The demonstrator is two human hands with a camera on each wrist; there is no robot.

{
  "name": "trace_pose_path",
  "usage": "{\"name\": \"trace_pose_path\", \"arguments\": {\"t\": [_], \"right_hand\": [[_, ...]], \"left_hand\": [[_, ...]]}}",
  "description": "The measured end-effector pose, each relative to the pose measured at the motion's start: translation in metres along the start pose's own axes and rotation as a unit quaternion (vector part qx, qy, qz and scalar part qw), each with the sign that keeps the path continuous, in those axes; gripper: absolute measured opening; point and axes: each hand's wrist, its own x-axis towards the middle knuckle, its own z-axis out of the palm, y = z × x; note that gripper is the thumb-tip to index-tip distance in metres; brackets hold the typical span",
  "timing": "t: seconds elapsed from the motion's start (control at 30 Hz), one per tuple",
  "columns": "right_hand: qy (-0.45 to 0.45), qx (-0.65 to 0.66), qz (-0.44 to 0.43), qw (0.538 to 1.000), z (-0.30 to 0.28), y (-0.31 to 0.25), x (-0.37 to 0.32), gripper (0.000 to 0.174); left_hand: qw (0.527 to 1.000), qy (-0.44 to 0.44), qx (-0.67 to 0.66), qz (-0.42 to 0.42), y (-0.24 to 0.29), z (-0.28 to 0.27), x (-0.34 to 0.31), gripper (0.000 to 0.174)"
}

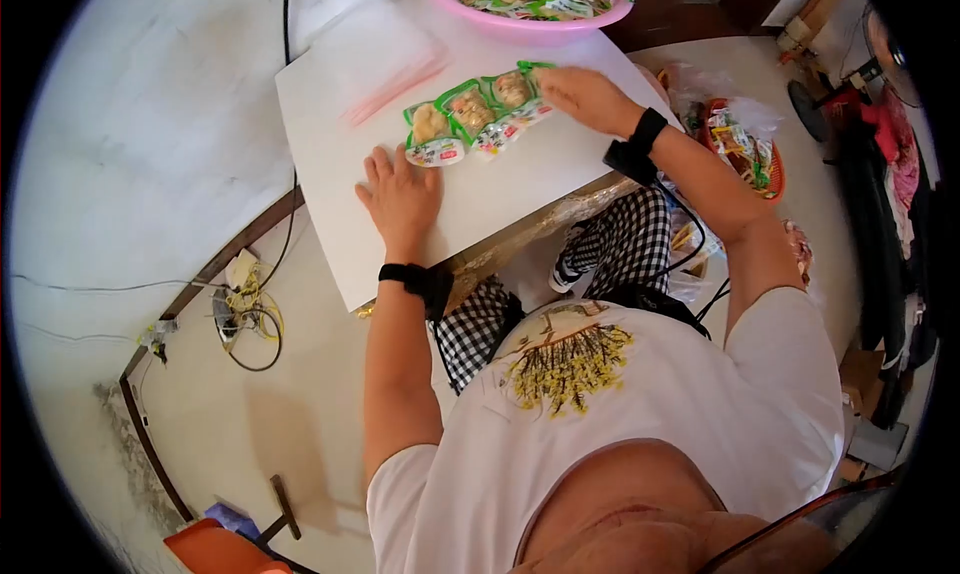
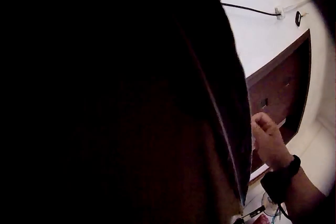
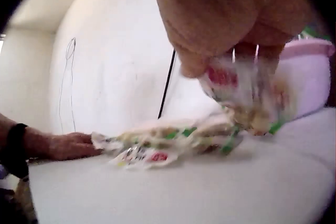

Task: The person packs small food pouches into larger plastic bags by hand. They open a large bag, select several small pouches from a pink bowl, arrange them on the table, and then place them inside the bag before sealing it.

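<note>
Several green-and-white food packets (image 1: 470, 112) lie in a slanting row on the white table. The right hand (image 1: 590, 98) is at the row's right end; in the right wrist view the right hand (image 3: 236, 19) pinches a packet (image 3: 247, 90) by its edge, thumb and fingers curled. The left hand (image 1: 402, 196) rests on the tabletop with its fingers spread, fingertips beside the leftmost packet. The left wrist view is mostly dark, with the right hand (image 2: 269, 142) at its right side.
A pink basin (image 1: 540, 24) full of packets stands at the table's far edge. Clear plastic bags with red edges (image 1: 395, 89) lie left of the row. An orange basket (image 1: 775, 174) with packets is right of the table. A white wall borders the left.
</note>
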Motion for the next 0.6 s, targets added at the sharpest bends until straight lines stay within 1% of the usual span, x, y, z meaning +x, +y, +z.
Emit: {"name": "trace_pose_path", "arguments": {"t": [0.1, 0.2, 0.3, 0.33, 0.37, 0.4, 0.43, 0.47, 0.5, 0.53, 0.57, 0.6], "right_hand": [[-0.058, 0.032, 0.009, 0.998, 0.008, -0.012, -0.012, 0.016], [0.010, 0.060, 0.052, 0.997, 0.005, -0.018, -0.023, 0.018], [0.022, 0.059, 0.122, 0.991, 0.012, -0.003, -0.047, 0.020], [0.030, 0.033, 0.117, 0.992, 0.012, 0.006, -0.055, 0.022], [0.038, 0.009, 0.113, 0.993, 0.014, 0.016, -0.062, 0.023], [0.044, -0.013, 0.107, 0.993, 0.017, 0.025, -0.069, 0.024], [0.086, -0.024, 0.113, 0.990, 0.023, 0.032, -0.076, 0.025], [0.128, -0.032, 0.116, 0.984, 0.032, 0.038, -0.083, 0.026], [0.169, -0.038, 0.116, 0.978, 0.040, 0.043, -0.084, 0.027], [0.138, -0.038, 0.170, 0.975, 0.043, 0.044, -0.086, 0.031], [0.141, -0.029, 0.174, 0.974, 0.042, 0.036, -0.084, 0.031], [0.142, -0.023, 0.180, 0.973, 0.039, 0.030, -0.079, 0.031]], "left_hand": [[0.999, -0.030, -0.021, -0.009, 0.000, -0.007, 0.000, 0.047], [0.995, -0.069, -0.068, -0.021, -0.010, -0.004, 0.002, 0.051], [0.977, -0.084, -0.195, 0.032, -0.062, 0.025, -0.008, 0.049], [0.920, -0.158, -0.358, -0.040, -0.067, -0.001, -0.011, 0.044], [0.826, -0.227, -0.504, -0.112, -0.070, -0.038, -0.015, 0.040], [0.835, -0.214, -0.499, -0.092, -0.082, -0.061, -0.022, 0.032], [0.842, -0.240, -0.467, -0.124, -0.087, -0.097, -0.025, 0.030], [0.837, -0.261, -0.462, -0.135, -0.110, -0.117, -0.032, 0.030], [0.823, -0.248, -0.498, -0.117, -0.138, -0.130, -0.041, 0.029], [0.856, -0.248, -0.436, -0.126, -0.158, -0.155, -0.044, 0.028], [0.882, -0.240, -0.370, -0.166, -0.181, -0.178, -0.048, 0.028], [0.902, -0.244, -0.305, -0.184, -0.201, -0.205, -0.045, 0.029]]}}
